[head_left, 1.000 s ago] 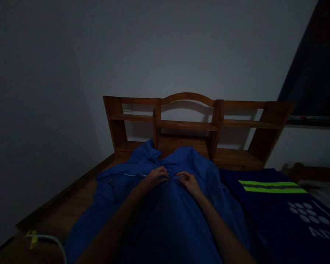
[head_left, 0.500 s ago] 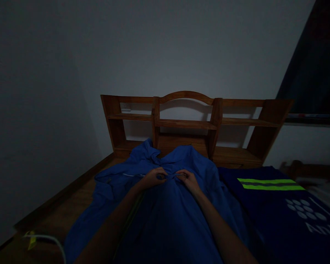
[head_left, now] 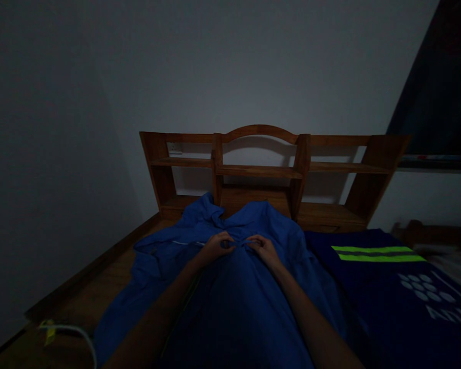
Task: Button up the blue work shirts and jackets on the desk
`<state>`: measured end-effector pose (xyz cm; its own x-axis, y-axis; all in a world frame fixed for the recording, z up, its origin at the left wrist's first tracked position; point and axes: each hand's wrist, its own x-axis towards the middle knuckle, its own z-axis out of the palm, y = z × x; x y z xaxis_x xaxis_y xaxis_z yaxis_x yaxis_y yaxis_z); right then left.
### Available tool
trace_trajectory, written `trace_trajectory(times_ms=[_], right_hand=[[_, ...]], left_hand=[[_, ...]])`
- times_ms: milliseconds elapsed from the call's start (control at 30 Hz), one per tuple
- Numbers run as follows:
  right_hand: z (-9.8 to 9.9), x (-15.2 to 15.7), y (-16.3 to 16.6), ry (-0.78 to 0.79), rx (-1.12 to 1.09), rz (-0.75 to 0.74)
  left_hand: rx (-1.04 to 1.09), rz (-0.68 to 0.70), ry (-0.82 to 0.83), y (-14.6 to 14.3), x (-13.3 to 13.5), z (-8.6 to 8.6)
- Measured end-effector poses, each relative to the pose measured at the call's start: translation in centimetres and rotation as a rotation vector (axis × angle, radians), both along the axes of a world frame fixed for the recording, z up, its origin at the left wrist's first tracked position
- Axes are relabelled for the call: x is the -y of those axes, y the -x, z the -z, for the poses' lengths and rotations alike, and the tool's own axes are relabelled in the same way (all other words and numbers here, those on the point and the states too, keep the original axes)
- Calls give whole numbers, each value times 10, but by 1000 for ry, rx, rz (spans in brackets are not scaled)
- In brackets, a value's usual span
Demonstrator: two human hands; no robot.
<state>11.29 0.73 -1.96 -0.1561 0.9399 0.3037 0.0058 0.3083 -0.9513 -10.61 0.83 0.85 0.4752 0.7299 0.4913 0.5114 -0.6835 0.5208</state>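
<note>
A blue garment (head_left: 249, 307), like a work jacket, lies spread in front of me, rumpled toward its far end. My left hand (head_left: 216, 246) pinches its cloth near the middle, thumb and fingers curled together. Close by on the right, my right hand (head_left: 263, 248) pinches the same fabric, a small gap between the two hands. A thin pale strip (head_left: 180, 243) runs along the garment left of my left hand. The dim light hides what detail sits between my fingertips.
A wooden shelf headboard (head_left: 259, 171) stands against the wall behind the garment. To the right lies a dark blue garment (head_left: 369, 287) with a yellow-green reflective stripe (head_left: 380, 254) and white print. A white cable (head_left: 75, 329) with a yellow tag (head_left: 49, 333) lies at the lower left.
Both hands keep their pinch on the blue garment with barely any movement. The whole view has shifted very slightly.
</note>
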Motion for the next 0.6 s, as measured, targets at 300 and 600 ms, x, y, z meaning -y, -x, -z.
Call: trace_trajectory(times_ms=[300,600], right_hand=[[-6,9,3,11,57,-14],[-42,43,10,-315,378,112]], left_hand=[[14,17,-63,-2,4,-4],[-3,28,-28,1,1,-1]])
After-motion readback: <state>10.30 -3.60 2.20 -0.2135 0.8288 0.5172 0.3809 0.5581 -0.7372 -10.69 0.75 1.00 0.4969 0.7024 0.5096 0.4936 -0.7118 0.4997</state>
